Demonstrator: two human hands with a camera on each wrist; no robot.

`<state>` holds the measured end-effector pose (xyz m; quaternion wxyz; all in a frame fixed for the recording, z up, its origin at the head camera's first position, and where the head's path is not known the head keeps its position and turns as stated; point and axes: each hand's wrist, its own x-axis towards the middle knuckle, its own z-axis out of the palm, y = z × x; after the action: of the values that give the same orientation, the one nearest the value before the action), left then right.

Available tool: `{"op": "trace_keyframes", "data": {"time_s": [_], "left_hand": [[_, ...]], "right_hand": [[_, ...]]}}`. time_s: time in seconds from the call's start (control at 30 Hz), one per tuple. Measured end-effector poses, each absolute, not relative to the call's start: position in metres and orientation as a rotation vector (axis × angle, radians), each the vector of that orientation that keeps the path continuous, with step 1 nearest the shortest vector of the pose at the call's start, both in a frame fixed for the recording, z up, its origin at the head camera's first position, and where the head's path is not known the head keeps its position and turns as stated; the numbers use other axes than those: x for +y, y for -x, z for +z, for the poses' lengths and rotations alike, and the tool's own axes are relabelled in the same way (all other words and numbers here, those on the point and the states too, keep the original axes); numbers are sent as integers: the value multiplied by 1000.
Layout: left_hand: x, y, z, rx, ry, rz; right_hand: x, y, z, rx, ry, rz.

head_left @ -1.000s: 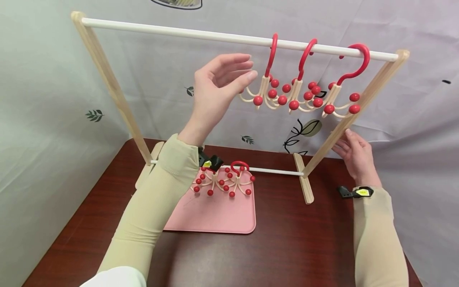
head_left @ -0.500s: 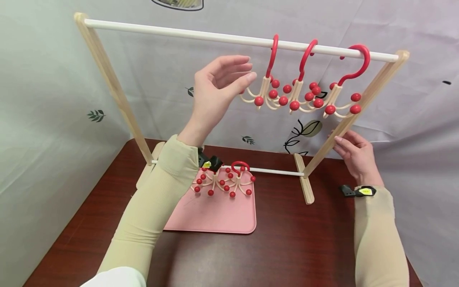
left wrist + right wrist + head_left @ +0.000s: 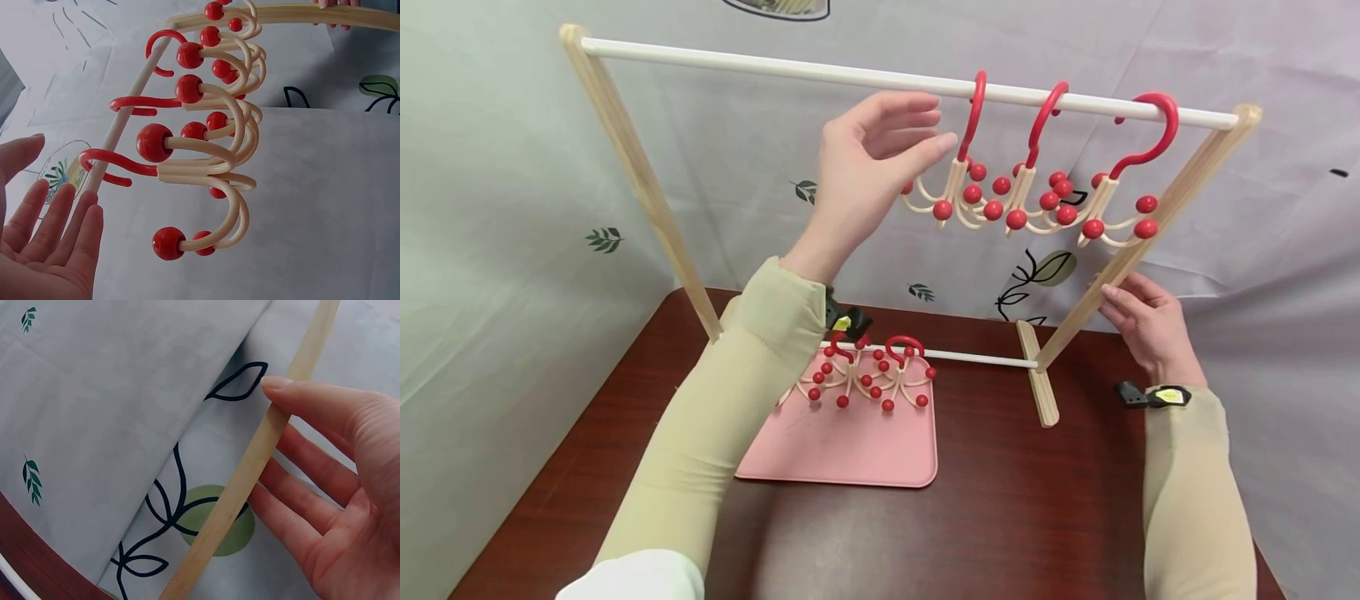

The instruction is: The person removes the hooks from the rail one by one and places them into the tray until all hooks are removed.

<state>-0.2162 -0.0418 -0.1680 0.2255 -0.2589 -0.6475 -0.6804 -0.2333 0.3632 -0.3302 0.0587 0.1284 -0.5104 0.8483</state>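
My left hand (image 3: 865,171) is raised beside the leftmost hanging octopus hanger (image 3: 957,175), just below the white rail (image 3: 775,67). Its fingers are relaxed and hold nothing; the thumb tip is right at the red hook in the head view. In the left wrist view the spread fingers (image 3: 53,231) lie near that red hook (image 3: 122,161). Two more hangers of this kind, with pale curved arms and red balls, hang to its right. My right hand (image 3: 1150,325) pinches the rack's right wooden post (image 3: 250,462), thumb in front and fingers behind.
Below stands a pink tray (image 3: 842,454) with several similar hangers (image 3: 888,406) on it, partly hidden by my left sleeve. A lower white bar (image 3: 977,358) and a wooden foot (image 3: 1041,392) stand on the dark red table (image 3: 1000,517). Patterned cloth (image 3: 745,192) hangs behind.
My left hand has moved slightly up and right, closer to the leftmost hook. My right thumb has come onto the post, and the hand now pinches it.
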Motion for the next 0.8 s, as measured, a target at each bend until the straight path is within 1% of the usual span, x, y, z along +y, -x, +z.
{"op": "trace_keyframes", "data": {"time_s": [0.4, 0.8], "left_hand": [[-22, 231, -150, -2062, 537, -1746], [-7, 237, -149, -2100, 494, -1668]], "right_hand": [[365, 235, -331, -1538, -394, 2611], [365, 234, -331, -1506, -372, 2652]]}}
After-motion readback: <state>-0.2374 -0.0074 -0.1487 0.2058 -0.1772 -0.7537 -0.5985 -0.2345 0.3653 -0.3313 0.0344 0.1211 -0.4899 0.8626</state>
